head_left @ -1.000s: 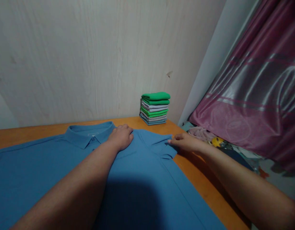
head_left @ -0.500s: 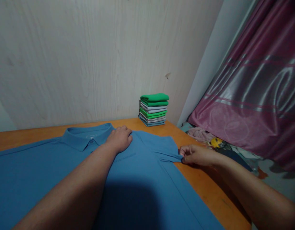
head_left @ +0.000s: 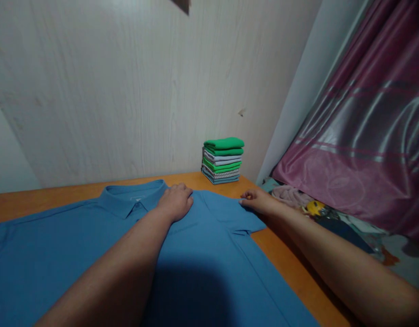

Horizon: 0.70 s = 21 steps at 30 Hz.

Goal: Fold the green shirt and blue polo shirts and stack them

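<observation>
A blue short-sleeved polo shirt (head_left: 202, 245) lies spread front up, its collar toward the wall. My left hand (head_left: 177, 201) rests palm down on the shirt just right of the collar, fingers laid along the shoulder. At the upper corner of the sleeve on the right, my right hand (head_left: 257, 200) has its thumb and fingers closed in a pinch at the sleeve's edge. The sleeve lies out to the side, with small creases near the underarm. My left forearm covers part of the shirt front.
The shirt lies on an orange-brown table (head_left: 284, 259) against a pale wood-grain wall. Toward the back right stands a stack of folded clothes (head_left: 223, 161), green on top. Past the table's right edge are a shiny pink curtain (head_left: 335, 168) and a jumble of cloth (head_left: 291, 194).
My right hand has left the sleeve's lower corner and moved up and left to its upper corner. The sleeve now lies flatter. My left hand stays on the shoulder; the view has shifted slightly.
</observation>
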Each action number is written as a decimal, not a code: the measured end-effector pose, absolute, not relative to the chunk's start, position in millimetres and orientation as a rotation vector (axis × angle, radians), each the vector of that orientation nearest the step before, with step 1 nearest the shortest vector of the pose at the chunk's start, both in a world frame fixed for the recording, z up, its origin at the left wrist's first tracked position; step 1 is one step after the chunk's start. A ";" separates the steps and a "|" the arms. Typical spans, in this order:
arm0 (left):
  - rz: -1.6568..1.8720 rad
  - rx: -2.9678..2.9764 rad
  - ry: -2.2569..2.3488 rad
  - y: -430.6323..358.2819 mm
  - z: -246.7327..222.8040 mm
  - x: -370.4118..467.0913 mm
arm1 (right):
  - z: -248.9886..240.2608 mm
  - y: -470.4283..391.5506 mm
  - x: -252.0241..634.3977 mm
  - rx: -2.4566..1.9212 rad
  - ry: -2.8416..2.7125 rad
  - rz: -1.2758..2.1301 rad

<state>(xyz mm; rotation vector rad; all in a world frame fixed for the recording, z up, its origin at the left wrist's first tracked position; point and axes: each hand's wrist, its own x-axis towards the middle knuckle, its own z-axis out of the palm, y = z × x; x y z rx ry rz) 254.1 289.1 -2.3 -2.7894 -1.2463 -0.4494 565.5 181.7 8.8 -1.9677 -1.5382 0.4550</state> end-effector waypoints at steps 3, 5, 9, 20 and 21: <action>-0.444 -2.790 -1.242 288.9 -2.7 253.8 | 5.8 189.1 568.7 -2.031 -1.602 0.383; -0.439 -2.783 -1.242 288.6 -2.5 253.7 | 6.0 189.3 572.0 -2.042 -1.573 0.304; -0.425 -2.778 -1.251 287.4 -1.0 253.9 | 3.8 184.5 574.5 -2.092 -1.514 0.153; -0.422 -2.781 -1.265 285.8 0.1 254.7 | 34.1 196.5 502.5 -1.890 -1.753 -0.026; -0.422 -2.778 -1.263 286.1 -0.2 254.5 | 35.2 198.7 489.1 -1.850 -1.834 -0.022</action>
